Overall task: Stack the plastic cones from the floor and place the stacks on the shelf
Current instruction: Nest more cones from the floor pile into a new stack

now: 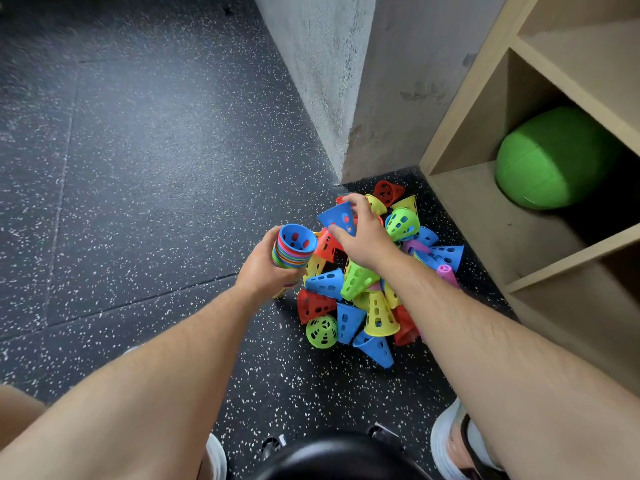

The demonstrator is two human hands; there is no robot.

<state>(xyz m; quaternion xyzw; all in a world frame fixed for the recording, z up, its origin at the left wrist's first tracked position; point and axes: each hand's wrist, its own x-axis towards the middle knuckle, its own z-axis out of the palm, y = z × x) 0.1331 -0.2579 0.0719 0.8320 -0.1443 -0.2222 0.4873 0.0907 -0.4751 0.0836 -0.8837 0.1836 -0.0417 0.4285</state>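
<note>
Head view, looking down at the floor beside a wooden shelf [485, 216]. The left hand [263, 268] is wrapped around a nested stack of cones [292, 251], held tilted with its open, wide end toward the camera; a blue cone forms the innermost layer, and the rims of many colours show below it. The right hand [363, 233] is closed on a single blue cone [337, 216], thumb on one side and fingers over the other, lifted just above the pile of loose cones [356, 289] and just right of the stack's mouth. The pile (red, yellow, green, blue and a little pink) lies on the speckled floor [138, 168] in the corner between a concrete wall [329, 81] and the shelf. A green ball [554, 157] occupies one lower compartment; the compartments seen hold no cones, so shelving appears not yet begun. Probable hazards: the blue cone may meet the stack off-axis and jam on the rim, since both are held at an angle; a cone seated crookedly would make later ones wedge. The stack is long for a one-handed grip, and its lower cones, largely hidden behind the hand, could slide out if the tilt steepens. The right forearm passes close over the pile and could scatter cones toward the wall.
</note>
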